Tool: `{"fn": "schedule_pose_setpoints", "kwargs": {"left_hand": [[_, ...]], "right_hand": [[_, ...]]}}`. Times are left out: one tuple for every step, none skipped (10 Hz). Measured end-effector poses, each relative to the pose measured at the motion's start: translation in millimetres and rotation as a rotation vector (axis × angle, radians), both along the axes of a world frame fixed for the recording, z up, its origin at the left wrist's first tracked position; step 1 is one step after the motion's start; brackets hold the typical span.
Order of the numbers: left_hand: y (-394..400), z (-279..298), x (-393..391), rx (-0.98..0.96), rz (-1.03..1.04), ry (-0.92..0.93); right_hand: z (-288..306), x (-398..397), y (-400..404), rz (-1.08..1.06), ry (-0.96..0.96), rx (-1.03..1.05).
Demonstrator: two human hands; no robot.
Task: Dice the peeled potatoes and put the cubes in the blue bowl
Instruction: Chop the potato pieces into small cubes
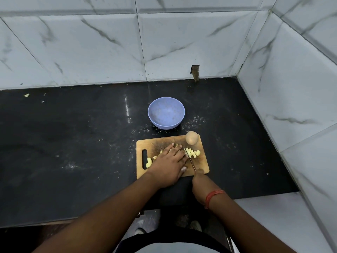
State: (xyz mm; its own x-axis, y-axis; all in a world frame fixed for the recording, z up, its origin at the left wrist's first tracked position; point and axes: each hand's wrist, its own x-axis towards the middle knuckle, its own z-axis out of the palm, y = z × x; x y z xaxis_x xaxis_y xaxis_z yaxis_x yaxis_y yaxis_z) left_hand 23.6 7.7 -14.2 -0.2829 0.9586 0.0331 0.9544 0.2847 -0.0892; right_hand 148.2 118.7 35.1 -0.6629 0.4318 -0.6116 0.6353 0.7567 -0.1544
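A wooden cutting board (200, 164) lies on the black counter. My left hand (168, 162) rests flat with straight fingers on cut potato pieces at the board's middle. My right hand (199, 181) grips a knife (191, 163) whose blade stands just right of my left fingertips. Yellow potato cubes (193, 153) lie right of the blade, and a few more cubes (149, 162) lie near the board's handle slot. A whole peeled potato (191, 137) sits at the board's far right corner. The blue bowl (166, 112) stands empty behind the board.
The black counter (73, 143) stretches wide to the left, with crumbs scattered around the board. Tiled walls close the back and right side. A small potato scrap (26, 95) lies far left near the back wall. The counter's front edge runs below my forearms.
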Motion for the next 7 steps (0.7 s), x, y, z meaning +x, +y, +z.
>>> {"fn": "schedule_pose_setpoints", "kwargs": {"left_hand": [[-0.5, -0.9, 1.7, -0.009, 0.010, 0.007], [-0.7, -1.9, 2.6, -0.010, 0.018, 0.001], [-0.6, -2.3, 2.7, -0.016, 0.031, -0.019], [-1.5, -1.5, 5.0, 0.016, 0.055, -0.058], [-2.3, 1.8, 7.9, 0.088, 0.085, -0.092], [4.2, 3.6, 13.9, 0.121, 0.030, -0.053], [25.5, 6.2, 23.4, 0.115, -0.063, -0.079]], "right_hand": [[-11.2, 19.2, 3.1, -0.008, -0.031, -0.034], [-9.0, 28.6, 0.0, -0.032, -0.038, -0.059], [-6.6, 34.6, 1.2, -0.093, -0.085, -0.059], [-0.1, 44.7, 11.3, -0.042, -0.038, -0.165], [17.3, 59.0, 27.6, -0.162, 0.086, -0.366], [42.6, 67.3, 33.8, -0.499, 0.271, -0.693], [58.2, 60.2, 38.9, -0.632, 0.421, -0.780]]}}
